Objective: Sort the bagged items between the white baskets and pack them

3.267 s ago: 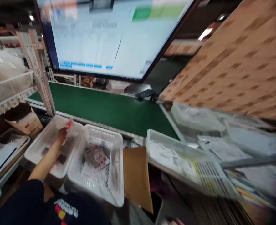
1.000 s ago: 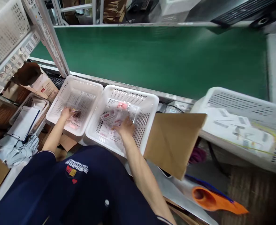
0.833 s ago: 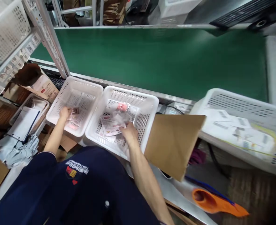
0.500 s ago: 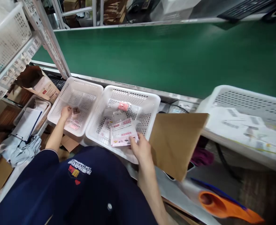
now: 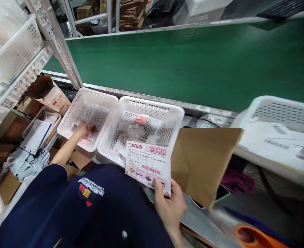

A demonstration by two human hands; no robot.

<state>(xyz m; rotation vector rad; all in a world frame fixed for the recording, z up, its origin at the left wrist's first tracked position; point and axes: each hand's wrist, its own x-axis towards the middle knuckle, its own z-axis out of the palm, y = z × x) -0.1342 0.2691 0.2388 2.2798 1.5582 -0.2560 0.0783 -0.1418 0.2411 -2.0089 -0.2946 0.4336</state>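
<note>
My right hand (image 5: 170,203) grips a printed sheet of paper (image 5: 148,165) with pink and black lettering, thumb on top. The sheet is tilted over the front edge of the right white plastic basket (image 5: 178,115). In that basket lie clear plastic packets (image 5: 135,130) and a pink item (image 5: 141,119). My left hand (image 5: 82,129) is down inside the left white basket (image 5: 76,100), fingers closed. Beside its fingertips lies a small brown item (image 5: 93,128), seemingly in clear plastic. What the fingers hold is hidden. Pink pieces (image 5: 85,141) lie just below that hand.
A green conveyor belt (image 5: 167,65) runs behind the baskets. Brown cardboard (image 5: 203,158) stands to the right, before a white basket of labelled packets (image 5: 278,137). An orange-handled tool (image 5: 247,234) lies lower right. A metal rack post (image 5: 61,48) and shelf basket (image 5: 17,51) rise at left.
My right hand has lifted the printed sheet out of the right basket, toward me and slightly right. My left hand has moved closer to the brown item. The whole view has shifted a little.
</note>
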